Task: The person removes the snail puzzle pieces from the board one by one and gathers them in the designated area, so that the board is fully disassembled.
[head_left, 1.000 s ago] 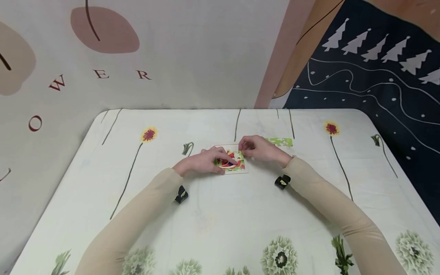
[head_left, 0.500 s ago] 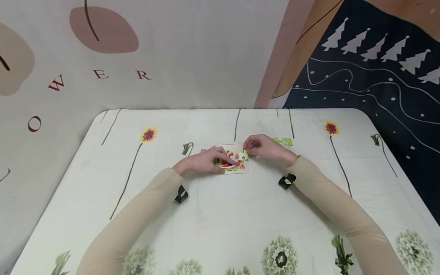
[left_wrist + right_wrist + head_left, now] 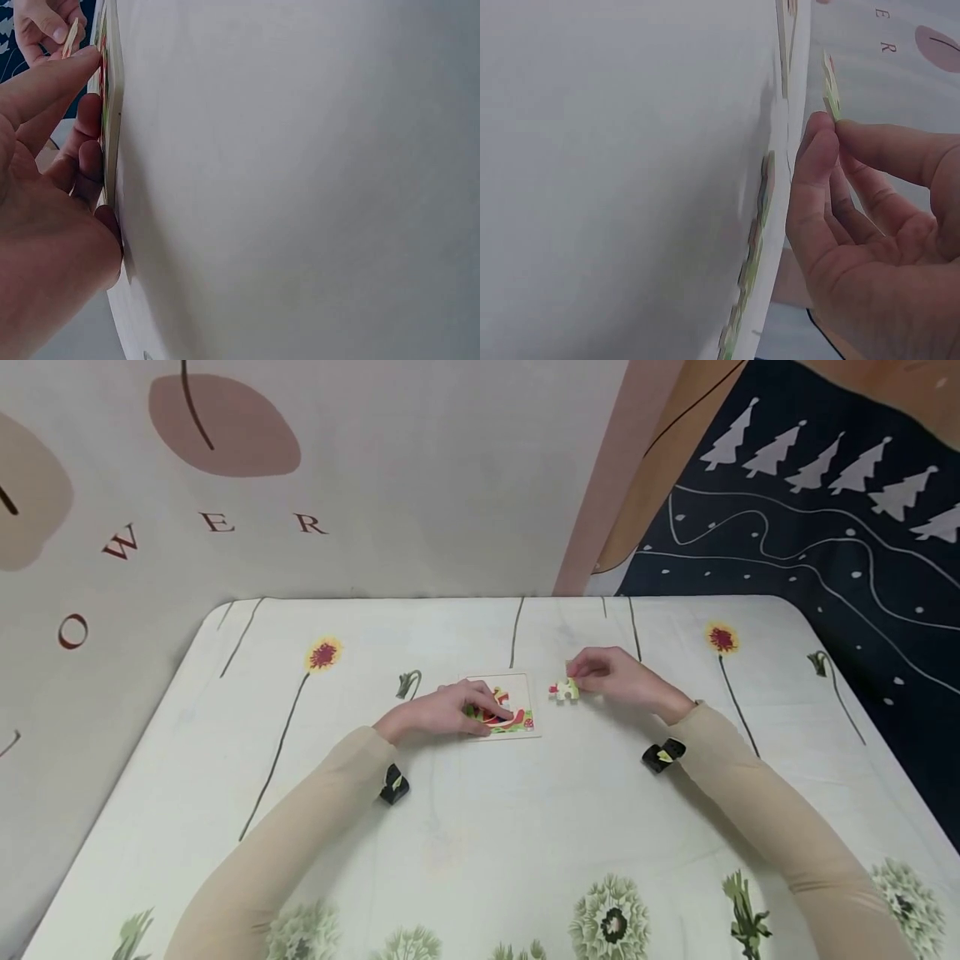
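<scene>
Puzzle piece (image 3: 566,692) pinched by right grip (image 3: 618,677), red tab (image 3: 553,690) pointing left, long axis unclear; left grip (image 3: 444,707) loosely spread on board (image 3: 519,687).

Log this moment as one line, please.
left hand: on puzzle board | right hand: pinches puzzle piece, apart from board | loose pieces: on table, near right hand

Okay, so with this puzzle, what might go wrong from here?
The right hand pinches one puzzle piece by its edge, so it might slip. Other pieces lie on the table nearby, where that hand could knock them. The left hand touches the board and might nudge it.
</scene>
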The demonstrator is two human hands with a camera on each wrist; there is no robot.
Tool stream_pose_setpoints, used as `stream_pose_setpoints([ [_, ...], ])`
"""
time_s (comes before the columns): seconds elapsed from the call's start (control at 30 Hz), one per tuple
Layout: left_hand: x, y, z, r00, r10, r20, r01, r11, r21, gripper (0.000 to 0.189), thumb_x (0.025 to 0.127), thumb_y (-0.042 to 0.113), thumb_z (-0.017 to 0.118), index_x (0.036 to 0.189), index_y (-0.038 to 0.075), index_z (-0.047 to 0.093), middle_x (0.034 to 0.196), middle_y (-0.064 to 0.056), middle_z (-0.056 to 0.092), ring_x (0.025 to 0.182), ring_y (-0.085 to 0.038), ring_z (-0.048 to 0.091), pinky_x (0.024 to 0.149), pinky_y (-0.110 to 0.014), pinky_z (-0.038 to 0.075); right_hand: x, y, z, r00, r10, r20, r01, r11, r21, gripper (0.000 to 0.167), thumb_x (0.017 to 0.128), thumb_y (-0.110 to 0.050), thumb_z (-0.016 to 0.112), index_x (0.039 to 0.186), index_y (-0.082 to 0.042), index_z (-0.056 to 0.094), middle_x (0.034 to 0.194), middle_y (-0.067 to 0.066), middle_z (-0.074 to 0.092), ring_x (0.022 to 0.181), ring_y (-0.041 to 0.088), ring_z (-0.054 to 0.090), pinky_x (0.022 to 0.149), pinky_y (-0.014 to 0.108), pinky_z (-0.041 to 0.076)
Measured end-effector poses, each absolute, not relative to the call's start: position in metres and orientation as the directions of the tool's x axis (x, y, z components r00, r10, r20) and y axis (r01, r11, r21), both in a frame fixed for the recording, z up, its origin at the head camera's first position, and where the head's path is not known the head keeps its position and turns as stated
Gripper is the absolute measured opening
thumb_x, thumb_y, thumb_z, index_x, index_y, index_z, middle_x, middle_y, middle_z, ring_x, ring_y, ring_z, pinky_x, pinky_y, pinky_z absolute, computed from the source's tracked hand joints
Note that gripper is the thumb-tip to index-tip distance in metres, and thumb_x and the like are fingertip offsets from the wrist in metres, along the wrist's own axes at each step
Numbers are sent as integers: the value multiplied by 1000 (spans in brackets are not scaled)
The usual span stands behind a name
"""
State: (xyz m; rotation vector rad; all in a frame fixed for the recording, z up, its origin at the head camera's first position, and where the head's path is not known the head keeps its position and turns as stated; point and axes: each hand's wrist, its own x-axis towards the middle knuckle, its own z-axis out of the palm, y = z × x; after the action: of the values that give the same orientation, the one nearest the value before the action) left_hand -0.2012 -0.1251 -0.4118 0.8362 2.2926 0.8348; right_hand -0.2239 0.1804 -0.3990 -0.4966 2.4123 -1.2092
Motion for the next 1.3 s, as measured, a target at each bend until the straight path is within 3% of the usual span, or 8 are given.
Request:
stream_pose_setpoints([
  [0.27, -201, -125, -413, -659, 697, -282, 339, 610, 716, 38, 91, 16, 70, 128, 22, 69, 124, -3, 60, 119, -21, 46, 103, -47, 28, -224, 196, -391, -878, -428, -214, -115, 624, -773, 17, 96, -7, 60, 111, 0, 65, 110, 18, 68, 95, 18, 59, 79, 20, 46],
  [0.6, -203, -127, -413, -655, 711, -255, 328, 572, 751, 36, 92, 13, 67, 128, 17, 69, 126, -7, 62, 116, -21, 50, 98, -33, 38, -225, 223, -389, -891, -402, -210, -128, 666, -735, 17, 96, -4, 60, 111, 4, 64, 108, 21, 67, 89, 10, 57, 76, 19, 45],
  [1.0, -201, -126, -413, -654, 708, -267, 330, 584, 742, 37, 91, 14, 68, 128, 17, 69, 125, -6, 59, 117, -21, 46, 98, -33, 37, -223, 247, -390, -904, -358, -233, -100, 708, -699, 17, 97, -5, 59, 111, 3, 63, 108, 20, 67, 84, 9, 57, 73, 20, 48],
  [1.3, -201, -126, -413, -654, 709, -264, 346, 591, 729, 40, 90, 12, 68, 129, 18, 69, 124, -5, 60, 120, -22, 47, 102, -41, 33, -221, 259, -393, -904, -359, -233, -101, 709, -698, 21, 97, -7, 60, 113, 6, 62, 108, 24, 67, 82, 6, 56, 72, 19, 46],
])
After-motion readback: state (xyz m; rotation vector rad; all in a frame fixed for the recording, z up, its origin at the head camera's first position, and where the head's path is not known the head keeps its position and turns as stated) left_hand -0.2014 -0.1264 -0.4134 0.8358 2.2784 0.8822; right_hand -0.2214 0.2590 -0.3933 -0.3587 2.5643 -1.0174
